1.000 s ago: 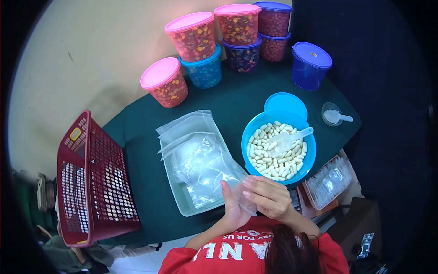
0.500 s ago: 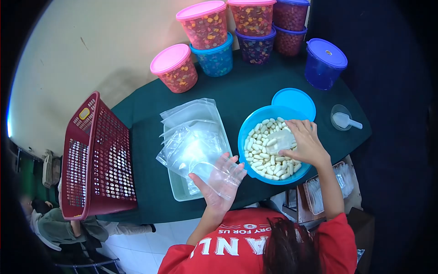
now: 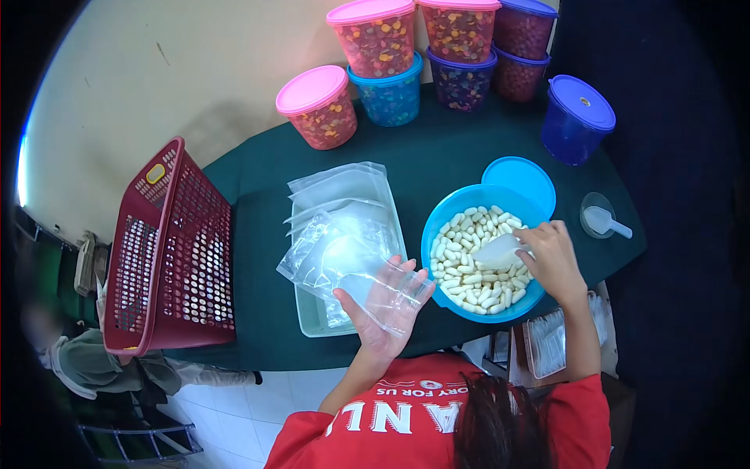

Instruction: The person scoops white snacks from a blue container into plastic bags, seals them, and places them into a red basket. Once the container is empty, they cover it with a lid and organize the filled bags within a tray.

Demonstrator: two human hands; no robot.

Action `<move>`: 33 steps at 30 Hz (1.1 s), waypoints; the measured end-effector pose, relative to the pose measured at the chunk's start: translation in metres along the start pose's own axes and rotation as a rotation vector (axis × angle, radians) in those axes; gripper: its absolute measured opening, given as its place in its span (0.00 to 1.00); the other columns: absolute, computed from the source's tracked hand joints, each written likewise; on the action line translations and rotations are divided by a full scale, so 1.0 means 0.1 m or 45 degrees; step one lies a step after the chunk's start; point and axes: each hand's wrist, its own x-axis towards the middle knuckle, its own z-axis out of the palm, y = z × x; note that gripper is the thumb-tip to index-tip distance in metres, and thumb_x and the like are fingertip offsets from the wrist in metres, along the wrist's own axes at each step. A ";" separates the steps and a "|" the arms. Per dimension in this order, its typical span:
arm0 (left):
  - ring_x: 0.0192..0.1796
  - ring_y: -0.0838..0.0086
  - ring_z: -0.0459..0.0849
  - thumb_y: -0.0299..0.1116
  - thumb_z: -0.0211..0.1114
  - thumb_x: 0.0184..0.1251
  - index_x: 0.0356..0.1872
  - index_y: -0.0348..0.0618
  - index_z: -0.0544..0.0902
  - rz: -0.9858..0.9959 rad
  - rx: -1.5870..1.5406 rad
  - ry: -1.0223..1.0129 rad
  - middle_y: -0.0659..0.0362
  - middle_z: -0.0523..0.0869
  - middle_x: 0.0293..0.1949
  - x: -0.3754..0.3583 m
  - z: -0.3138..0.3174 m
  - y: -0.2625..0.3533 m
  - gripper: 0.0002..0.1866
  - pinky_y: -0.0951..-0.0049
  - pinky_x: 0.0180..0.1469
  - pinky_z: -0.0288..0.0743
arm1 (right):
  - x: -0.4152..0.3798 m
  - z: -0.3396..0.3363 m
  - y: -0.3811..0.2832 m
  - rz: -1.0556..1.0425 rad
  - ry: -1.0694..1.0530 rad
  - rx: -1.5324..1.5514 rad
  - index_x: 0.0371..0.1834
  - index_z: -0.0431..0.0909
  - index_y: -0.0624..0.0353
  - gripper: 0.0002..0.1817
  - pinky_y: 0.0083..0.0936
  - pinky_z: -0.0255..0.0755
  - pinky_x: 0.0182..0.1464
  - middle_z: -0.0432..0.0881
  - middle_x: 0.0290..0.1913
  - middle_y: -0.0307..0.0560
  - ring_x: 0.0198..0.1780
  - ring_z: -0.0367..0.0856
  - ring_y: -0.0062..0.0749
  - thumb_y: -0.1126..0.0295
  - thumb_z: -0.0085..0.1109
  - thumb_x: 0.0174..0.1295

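Note:
A clear plastic bag (image 3: 320, 262) lies across the palm and fingers of my left hand (image 3: 383, 313), which holds it with the thumb out to one side. Under the bag, more flat clear bags (image 3: 344, 184) lie in a pale tray (image 3: 314, 322). My right hand (image 3: 553, 262) grips a translucent white scoop (image 3: 496, 252) by its handle end. The scoop rests tilted among white oblong pieces (image 3: 473, 293), like candies or coated nuts, in a round blue tub (image 3: 433, 211). The blue lid (image 3: 523, 184) lies behind the tub.
A maroon perforated basket (image 3: 176, 258) stands at the left. Lidded tubs of coloured pieces (image 3: 379, 47) are stacked at the back, with a dark blue tub (image 3: 576, 125) apart from them. A small glass bowl (image 3: 595, 209) holds another scoop (image 3: 609, 223) near the right edge.
My right hand has shifted its grip to the scoop's handle end, and the scoop is now more tilted. My left hand still holds the bag. The whole view has shifted slightly.

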 end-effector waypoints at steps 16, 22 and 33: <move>0.53 0.62 0.70 0.62 0.54 0.51 0.54 0.41 0.64 0.211 0.616 -0.117 0.54 0.73 0.47 -0.04 0.12 -0.23 0.38 0.53 0.62 0.56 | -0.32 0.28 -1.07 0.299 -0.131 1.401 0.38 0.72 0.66 0.14 0.18 0.70 0.29 0.77 0.21 0.40 0.25 0.76 0.18 0.71 0.63 0.53; 0.50 0.63 0.73 0.51 0.56 0.51 0.53 0.39 0.65 0.209 0.223 -0.083 0.54 0.74 0.45 0.01 0.21 0.03 0.32 0.58 0.55 0.66 | -0.38 0.06 -0.95 0.081 -0.909 1.468 0.50 0.67 0.66 0.15 0.22 0.66 0.31 0.76 0.31 0.46 0.31 0.74 0.24 0.69 0.47 0.63; 0.61 0.52 0.63 0.70 0.57 0.43 0.61 0.35 0.57 0.241 0.477 -0.344 0.44 0.64 0.58 -0.04 0.38 0.16 0.53 0.49 0.58 0.62 | -0.52 0.09 -0.88 -0.008 -0.522 1.517 0.38 0.72 0.65 0.11 0.19 0.63 0.33 0.72 0.28 0.41 0.29 0.67 0.20 0.68 0.44 0.65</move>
